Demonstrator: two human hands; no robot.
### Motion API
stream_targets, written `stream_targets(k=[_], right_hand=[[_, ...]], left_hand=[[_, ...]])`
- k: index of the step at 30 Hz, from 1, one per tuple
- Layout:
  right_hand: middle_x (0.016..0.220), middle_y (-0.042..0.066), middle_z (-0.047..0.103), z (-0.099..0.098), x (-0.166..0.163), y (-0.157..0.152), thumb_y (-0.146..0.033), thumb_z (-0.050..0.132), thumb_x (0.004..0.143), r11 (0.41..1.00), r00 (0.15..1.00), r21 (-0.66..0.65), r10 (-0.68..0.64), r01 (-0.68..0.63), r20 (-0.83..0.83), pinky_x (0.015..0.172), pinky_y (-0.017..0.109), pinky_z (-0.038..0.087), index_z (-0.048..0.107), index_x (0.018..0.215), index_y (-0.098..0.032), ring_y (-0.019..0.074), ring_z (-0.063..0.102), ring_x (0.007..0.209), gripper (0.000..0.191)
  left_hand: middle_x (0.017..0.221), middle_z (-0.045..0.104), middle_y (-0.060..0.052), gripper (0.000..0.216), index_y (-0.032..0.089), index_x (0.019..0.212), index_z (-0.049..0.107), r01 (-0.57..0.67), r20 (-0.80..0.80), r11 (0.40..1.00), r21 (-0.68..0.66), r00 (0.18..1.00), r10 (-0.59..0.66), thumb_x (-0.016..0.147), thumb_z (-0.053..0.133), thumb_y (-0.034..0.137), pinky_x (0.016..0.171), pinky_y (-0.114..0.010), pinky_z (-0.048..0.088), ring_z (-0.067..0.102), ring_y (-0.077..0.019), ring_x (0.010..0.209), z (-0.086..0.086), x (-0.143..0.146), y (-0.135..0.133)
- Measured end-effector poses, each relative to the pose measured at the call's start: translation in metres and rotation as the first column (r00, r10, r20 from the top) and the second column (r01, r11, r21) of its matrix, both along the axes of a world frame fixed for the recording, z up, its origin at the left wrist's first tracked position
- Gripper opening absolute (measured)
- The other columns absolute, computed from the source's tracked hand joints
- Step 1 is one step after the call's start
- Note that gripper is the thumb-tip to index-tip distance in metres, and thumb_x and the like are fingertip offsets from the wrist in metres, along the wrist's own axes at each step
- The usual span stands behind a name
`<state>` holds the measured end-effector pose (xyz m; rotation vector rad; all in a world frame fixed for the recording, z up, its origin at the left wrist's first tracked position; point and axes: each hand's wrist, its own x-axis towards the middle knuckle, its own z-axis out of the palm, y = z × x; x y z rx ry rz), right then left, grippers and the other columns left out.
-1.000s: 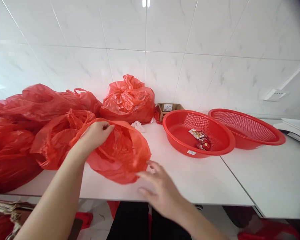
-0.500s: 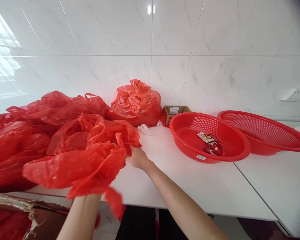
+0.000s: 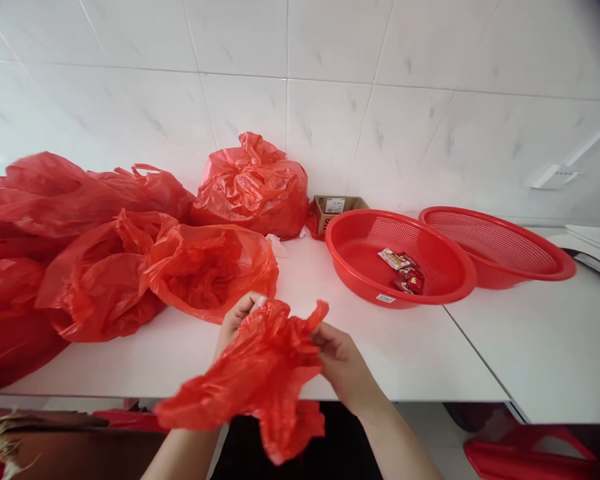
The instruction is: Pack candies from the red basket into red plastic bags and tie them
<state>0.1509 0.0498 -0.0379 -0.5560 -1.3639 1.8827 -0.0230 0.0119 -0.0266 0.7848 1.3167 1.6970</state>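
A crumpled red plastic bag (image 3: 265, 373) hangs between my two hands, above the front edge of the table. My left hand (image 3: 237, 323) is closed on its upper left part, with the thumb on top; the bag covers some of the fingers. At the other side, my right hand (image 3: 343, 363) pinches the bag near a strip that sticks up. Just beyond my left hand, an open red bag (image 3: 213, 270) lies on the table with bunched red plastic inside.
More red bags (image 3: 95, 267) heap up at the left; a full, tied bag (image 3: 253, 187) leans by the wall. A small carton (image 3: 337, 207) stands behind a red basket (image 3: 347, 280) holding a few snack packets (image 3: 405, 270). Another red basket (image 3: 500, 243) is further right.
Both hands have drawn back toward me and to the right with one red bag, away from the pile. The open bag now shows on the table. The view has shifted slightly.
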Motion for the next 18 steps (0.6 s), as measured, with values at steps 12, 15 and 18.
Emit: stream_targets(k=[12,15,18], right_hand=[[0.090,0.002,0.067,0.004,0.062,0.012,-0.040,0.069,0.084,0.745,0.746,0.091,-0.666,0.661,0.033,0.068,0.025,0.052,0.062,0.100,-0.022,0.0138,0.062,0.077,0.025],[0.086,0.001,0.067,0.013,0.045,-0.006,-0.041,0.062,0.089,0.766,0.766,0.177,-0.637,0.617,0.085,0.067,0.025,0.051,0.057,0.099,-0.023,0.0126,0.060,0.071,0.021],[0.094,0.002,0.066,0.023,0.029,-0.025,-0.037,0.056,0.094,0.861,0.873,0.281,-0.471,0.423,0.129,0.072,0.026,0.052,0.056,0.104,-0.024,0.0122,0.061,0.074,0.016]], left_hand=[[0.108,0.064,-0.002,0.018,0.026,0.104,0.061,-0.235,-0.419,0.936,0.262,0.846,0.330,0.090,0.060,0.036,0.090,-0.030,0.044,0.058,-0.0169,0.098,0.006,0.021,-0.018],[0.097,0.061,-0.001,0.020,0.027,0.105,0.060,0.007,-0.566,0.969,0.246,0.813,0.137,0.086,0.065,0.032,0.083,-0.027,0.045,0.056,-0.0160,0.093,0.010,0.054,-0.035],[0.112,0.061,-0.003,0.044,0.028,0.118,0.055,0.243,-0.428,0.969,0.052,0.881,-0.199,0.079,0.074,0.035,0.089,-0.030,0.048,0.057,-0.0189,0.103,0.005,0.069,-0.034]])
